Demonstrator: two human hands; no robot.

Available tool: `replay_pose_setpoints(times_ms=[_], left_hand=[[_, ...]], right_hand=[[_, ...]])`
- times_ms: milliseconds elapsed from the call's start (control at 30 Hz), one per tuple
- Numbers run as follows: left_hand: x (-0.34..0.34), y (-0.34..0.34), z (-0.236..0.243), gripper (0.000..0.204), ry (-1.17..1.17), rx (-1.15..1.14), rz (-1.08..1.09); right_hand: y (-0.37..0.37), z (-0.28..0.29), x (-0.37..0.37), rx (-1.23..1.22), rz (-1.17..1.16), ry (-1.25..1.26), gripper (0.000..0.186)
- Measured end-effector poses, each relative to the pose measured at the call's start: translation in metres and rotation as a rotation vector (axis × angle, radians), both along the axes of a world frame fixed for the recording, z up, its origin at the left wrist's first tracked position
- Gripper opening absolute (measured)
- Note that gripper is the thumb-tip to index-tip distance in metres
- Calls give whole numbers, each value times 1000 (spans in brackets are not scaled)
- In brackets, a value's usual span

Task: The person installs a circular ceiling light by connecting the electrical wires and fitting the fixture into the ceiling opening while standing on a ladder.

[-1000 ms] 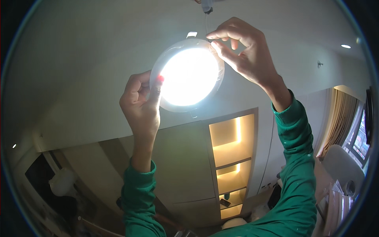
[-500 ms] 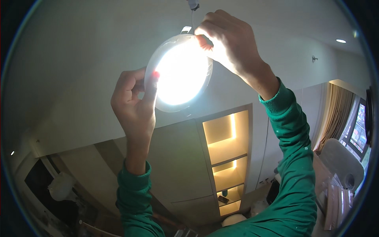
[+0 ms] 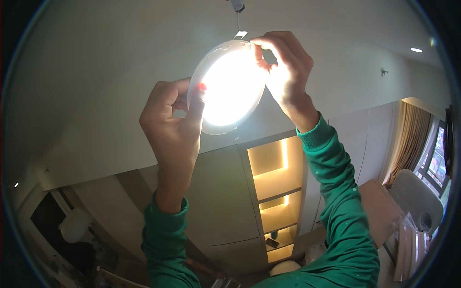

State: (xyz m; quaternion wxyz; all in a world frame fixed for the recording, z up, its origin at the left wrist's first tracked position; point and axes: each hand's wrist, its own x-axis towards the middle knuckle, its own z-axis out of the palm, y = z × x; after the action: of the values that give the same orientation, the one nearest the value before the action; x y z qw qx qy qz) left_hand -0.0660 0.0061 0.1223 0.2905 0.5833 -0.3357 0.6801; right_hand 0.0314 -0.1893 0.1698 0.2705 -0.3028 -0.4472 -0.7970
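Note:
A round recessed downlight (image 3: pixel 229 89), lit and glaring white, hangs tilted just under the white ceiling (image 3: pixel 120 53). My left hand (image 3: pixel 173 113) grips its left rim, with the thumb on the front and the fingers behind. At the upper right rim, my right hand (image 3: pixel 283 67) pinches the edge between thumb and fingertips. A metal spring clip (image 3: pixel 240 34) stands up behind the light's top edge. From there a thin cable (image 3: pixel 237 21) runs up to a small grey connector (image 3: pixel 237 5). The glare washes out the light's face, and its back is hidden.
Below and ahead stand pale wall cabinets (image 3: pixel 216 192) around a lit shelf niche (image 3: pixel 276 168). To the right are a small ceiling fixture (image 3: pixel 383 72), another lit downlight (image 3: pixel 416 50), a curtain (image 3: pixel 408 139) and a grey chair back (image 3: pixel 415 194). A white round object (image 3: pixel 75 224) is at lower left.
The light has shifted slightly right and turned, looking narrower. My right hand has come lower, its forearm drawn inward, while my left hand has moved a little right with the rim.

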Motion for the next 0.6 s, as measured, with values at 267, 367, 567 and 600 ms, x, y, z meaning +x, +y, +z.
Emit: replay_pose_setpoints(times_ms=[267, 367, 567, 600], left_hand=[[17, 7, -5, 11, -17, -34, 45], [22, 6, -9, 9, -94, -10, 50], [32, -4, -18, 6, -149, 15, 88], [31, -7, -19, 5, -159, 32, 124]], right_hand=[[2, -20, -8, -40, 354, 507, 16], [3, -29, -11, -176, 787, 765, 31], [17, -33, 0, -82, 895, 864, 23], [17, -32, 2, -75, 906, 853, 21]])
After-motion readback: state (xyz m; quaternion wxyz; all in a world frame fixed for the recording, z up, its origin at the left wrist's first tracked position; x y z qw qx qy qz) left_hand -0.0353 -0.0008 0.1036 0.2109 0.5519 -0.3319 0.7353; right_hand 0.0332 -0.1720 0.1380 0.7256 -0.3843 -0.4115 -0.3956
